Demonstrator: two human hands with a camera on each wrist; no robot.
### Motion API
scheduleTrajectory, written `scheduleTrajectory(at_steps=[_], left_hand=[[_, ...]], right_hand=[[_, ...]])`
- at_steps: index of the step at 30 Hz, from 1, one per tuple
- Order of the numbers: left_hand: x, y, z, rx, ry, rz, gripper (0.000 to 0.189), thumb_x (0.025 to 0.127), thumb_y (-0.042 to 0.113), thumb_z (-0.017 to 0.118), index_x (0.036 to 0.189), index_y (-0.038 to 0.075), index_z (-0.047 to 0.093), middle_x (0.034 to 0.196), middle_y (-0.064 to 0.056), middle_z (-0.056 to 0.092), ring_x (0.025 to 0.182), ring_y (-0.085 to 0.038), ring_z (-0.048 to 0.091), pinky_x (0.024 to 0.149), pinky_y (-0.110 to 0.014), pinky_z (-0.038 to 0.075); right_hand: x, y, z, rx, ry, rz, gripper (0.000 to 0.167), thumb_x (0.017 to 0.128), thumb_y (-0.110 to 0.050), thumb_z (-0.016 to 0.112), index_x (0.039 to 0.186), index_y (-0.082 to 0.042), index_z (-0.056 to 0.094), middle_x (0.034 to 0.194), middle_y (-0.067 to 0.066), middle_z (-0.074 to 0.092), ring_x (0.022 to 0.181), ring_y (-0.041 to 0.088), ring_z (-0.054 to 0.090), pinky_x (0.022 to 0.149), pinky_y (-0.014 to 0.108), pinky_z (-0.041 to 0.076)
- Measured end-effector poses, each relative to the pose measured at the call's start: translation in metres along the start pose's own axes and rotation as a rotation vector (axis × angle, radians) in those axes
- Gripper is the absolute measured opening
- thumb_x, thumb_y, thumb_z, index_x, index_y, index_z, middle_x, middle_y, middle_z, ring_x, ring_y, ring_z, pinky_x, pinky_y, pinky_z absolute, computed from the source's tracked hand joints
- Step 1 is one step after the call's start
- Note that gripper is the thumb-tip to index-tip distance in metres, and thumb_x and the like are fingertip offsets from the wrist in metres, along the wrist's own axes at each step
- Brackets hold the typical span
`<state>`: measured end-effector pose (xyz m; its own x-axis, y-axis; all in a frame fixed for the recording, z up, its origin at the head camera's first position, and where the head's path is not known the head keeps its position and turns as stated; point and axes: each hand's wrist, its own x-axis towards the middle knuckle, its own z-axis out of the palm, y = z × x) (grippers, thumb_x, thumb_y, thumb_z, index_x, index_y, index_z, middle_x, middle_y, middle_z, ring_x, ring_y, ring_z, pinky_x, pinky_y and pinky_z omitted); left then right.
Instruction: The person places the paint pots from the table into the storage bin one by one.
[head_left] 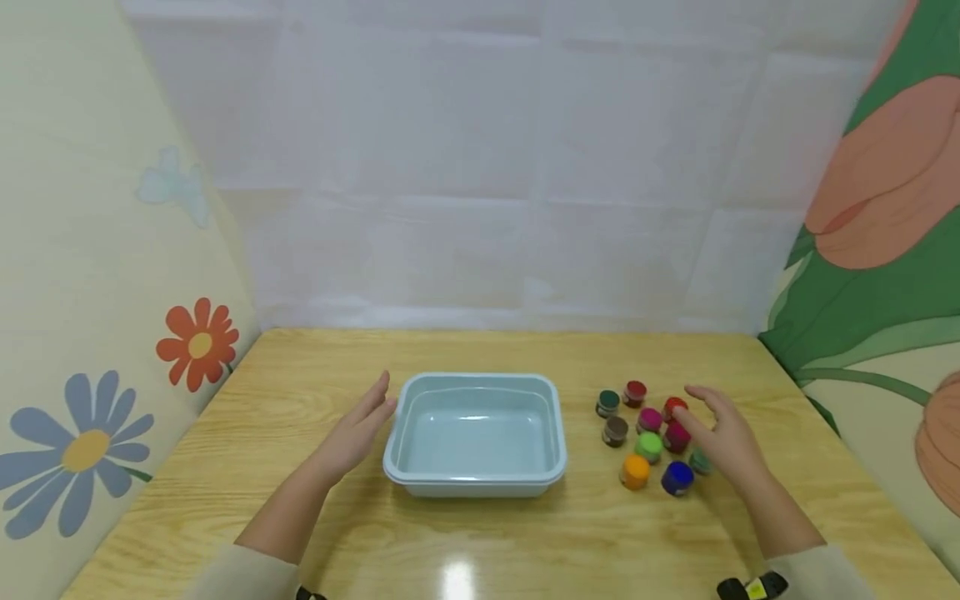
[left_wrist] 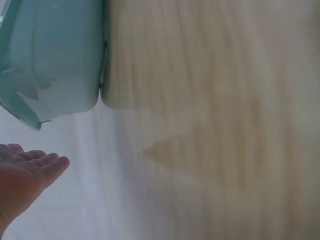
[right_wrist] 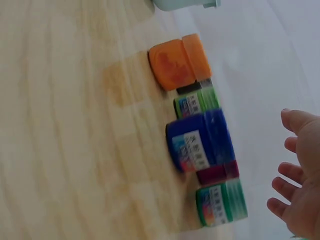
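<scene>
A pale blue rectangular basin (head_left: 475,481) stands on the wooden table, nothing inside it. Beside its left rim my left hand (head_left: 352,437) is held with straight fingers, close to the wall. To the right of the basin stands a loose cluster of small paint jars with coloured lids, among them an orange jar (head_left: 635,472), a blue jar (head_left: 677,478) and a light green jar (head_left: 649,447). Over the cluster's right side hovers my right hand (head_left: 723,435), fingers spread and holding nothing; it overlaps a red jar (head_left: 675,407). In the right wrist view, a green jar (right_wrist: 221,202) shows its label.
More jars, a brown one (head_left: 615,431) and a dark green one (head_left: 607,403), stand nearest the basin. A white sheet (head_left: 480,167) hangs behind the table (head_left: 480,542). Flower-patterned cloths (head_left: 90,450) flank both sides.
</scene>
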<state>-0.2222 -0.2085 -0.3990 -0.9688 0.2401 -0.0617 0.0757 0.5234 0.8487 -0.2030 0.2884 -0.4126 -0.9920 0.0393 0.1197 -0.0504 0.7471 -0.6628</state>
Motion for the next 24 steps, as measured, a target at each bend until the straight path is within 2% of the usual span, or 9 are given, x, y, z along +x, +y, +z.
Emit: scheduleTrajectory(at_steps=[5,10,14,19,24], left_hand=[[-0.004,-0.005,0.006,-0.064,-0.039,-0.029,0.071,0.105,0.045,0.030,0.158,0.011,-0.005,0.165,-0.018,-0.001,0.151,-0.040,0.002,0.117,-0.062,0.006],[-0.008,-0.012,0.013,-0.141,-0.080,-0.074,0.073,0.105,0.045,0.033,0.158,0.015,-0.008,0.165,-0.019,-0.001,0.152,-0.039,0.000,0.117,-0.060,0.006],[-0.009,-0.018,0.021,-0.242,-0.073,-0.085,0.072,0.105,0.041,0.034,0.158,0.017,-0.009,0.165,-0.019,0.000,0.152,-0.038,0.000,0.119,-0.055,0.008],[-0.010,-0.022,0.031,-0.360,-0.055,-0.091,0.069,0.105,0.034,0.033,0.158,0.021,-0.010,0.165,-0.018,-0.007,0.152,-0.038,-0.002,0.118,-0.053,0.011],[-0.011,-0.023,0.036,-0.380,-0.051,-0.091,0.067,0.105,0.032,0.033,0.157,0.029,-0.009,0.166,-0.006,-0.015,0.152,-0.037,-0.010,0.118,-0.056,0.009]], right_hand=[[-0.011,0.017,-0.003,0.098,-0.036,0.074,0.070,0.099,-0.041,0.053,0.148,0.004,0.033,0.153,0.033,0.028,0.138,0.052,0.026,0.109,0.065,0.025],[-0.020,0.032,-0.003,0.165,-0.061,0.143,0.074,0.099,-0.041,0.054,0.150,0.005,0.028,0.155,0.034,0.023,0.139,0.053,0.024,0.110,0.064,0.025],[-0.024,0.042,-0.003,0.195,-0.099,0.203,0.077,0.099,-0.045,0.051,0.153,0.001,0.022,0.156,0.033,0.020,0.139,0.054,0.026,0.108,0.064,0.030],[-0.029,0.050,-0.001,0.205,-0.105,0.235,0.082,0.096,-0.049,0.054,0.153,0.000,0.023,0.155,0.031,0.026,0.137,0.049,0.033,0.108,0.060,0.032],[-0.031,0.054,0.002,0.187,-0.105,0.233,0.082,0.095,-0.048,0.058,0.151,0.002,0.027,0.150,0.031,0.034,0.133,0.045,0.039,0.107,0.057,0.033]])
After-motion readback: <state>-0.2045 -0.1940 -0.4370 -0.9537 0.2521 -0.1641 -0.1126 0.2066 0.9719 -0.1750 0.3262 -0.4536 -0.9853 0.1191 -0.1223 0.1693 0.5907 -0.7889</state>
